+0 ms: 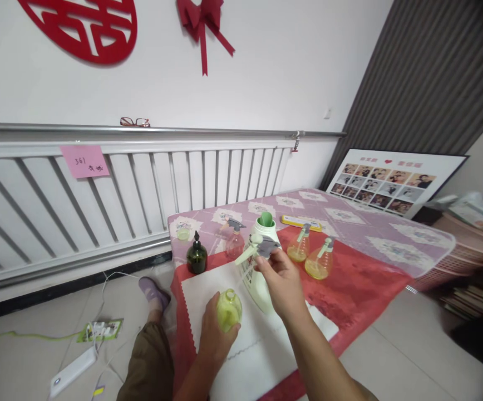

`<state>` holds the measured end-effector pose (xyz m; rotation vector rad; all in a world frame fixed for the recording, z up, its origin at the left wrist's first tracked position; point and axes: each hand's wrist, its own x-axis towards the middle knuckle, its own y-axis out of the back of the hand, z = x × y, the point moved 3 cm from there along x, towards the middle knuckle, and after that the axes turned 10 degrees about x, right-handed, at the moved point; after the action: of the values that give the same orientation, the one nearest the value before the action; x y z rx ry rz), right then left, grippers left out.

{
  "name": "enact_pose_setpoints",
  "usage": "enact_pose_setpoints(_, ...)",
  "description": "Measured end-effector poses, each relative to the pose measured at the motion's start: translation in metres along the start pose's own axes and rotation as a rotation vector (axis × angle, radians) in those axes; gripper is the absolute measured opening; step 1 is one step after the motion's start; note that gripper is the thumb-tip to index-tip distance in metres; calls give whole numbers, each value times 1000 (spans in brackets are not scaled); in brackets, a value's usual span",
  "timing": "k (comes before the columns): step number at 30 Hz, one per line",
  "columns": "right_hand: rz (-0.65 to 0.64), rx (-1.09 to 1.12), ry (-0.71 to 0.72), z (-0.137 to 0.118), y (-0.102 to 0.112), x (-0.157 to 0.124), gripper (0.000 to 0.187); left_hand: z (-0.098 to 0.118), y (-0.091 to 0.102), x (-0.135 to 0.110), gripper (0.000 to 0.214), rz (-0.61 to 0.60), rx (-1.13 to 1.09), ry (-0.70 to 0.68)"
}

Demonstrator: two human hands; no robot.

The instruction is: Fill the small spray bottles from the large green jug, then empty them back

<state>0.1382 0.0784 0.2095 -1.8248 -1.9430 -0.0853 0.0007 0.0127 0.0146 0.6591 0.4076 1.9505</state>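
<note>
The person is sitting at a low desk (412, 236) that is lying under a pink patterned cover, with a red cloth (362, 284) and a white cloth (200, 295) spread over its near end.

The left hand (214, 334) is gripping a small yellow-green spray bottle (228, 309) from below. Its fingers are wrapped closed around the round body, and the bottle is standing upright just above the white cloth with its neck bare. The right hand (282, 284) is holding a spray head (261, 247) up and a little to the right of that bottle. Its fingers are pinched together on the grey trigger part, and the pale green nozzle is pointing left. The spray head and the bottle are apart, not joined.

Right behind the right hand, a white detergent jug (258, 281) is standing with a green funnel (266, 219) in its mouth. A dark green pump bottle (196, 257) and a clear pink spray bottle (235, 242) are standing to the left of the jug. Two yellow spray bottles (300, 248) (320, 264) are standing to its right on the red cloth, and a flat yellow case (301, 223) is lying behind them.

A white radiator (141, 189) bearing a pink sticky note (84, 161) is running along the wall, and red glasses (135, 121) are resting on the pipe above it. A framed photo board (387, 181) is leaning at the right. A power bank (72, 372) is lying on the floor.
</note>
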Motion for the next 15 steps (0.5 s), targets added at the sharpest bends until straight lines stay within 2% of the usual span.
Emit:
enact_pose_setpoints(4,-67,-64,-25,18,-11,-4,24,2,2,-1,78,-17,1,21)
enact_pose_setpoints(10,-122,-108,-99,45,-15,-11,29,-1,0,0,79,9,-25,36)
enact_pose_setpoints(15,-59,-105,-32,35,-12,-4,31,-2,-1,0,79,15,-37,28)
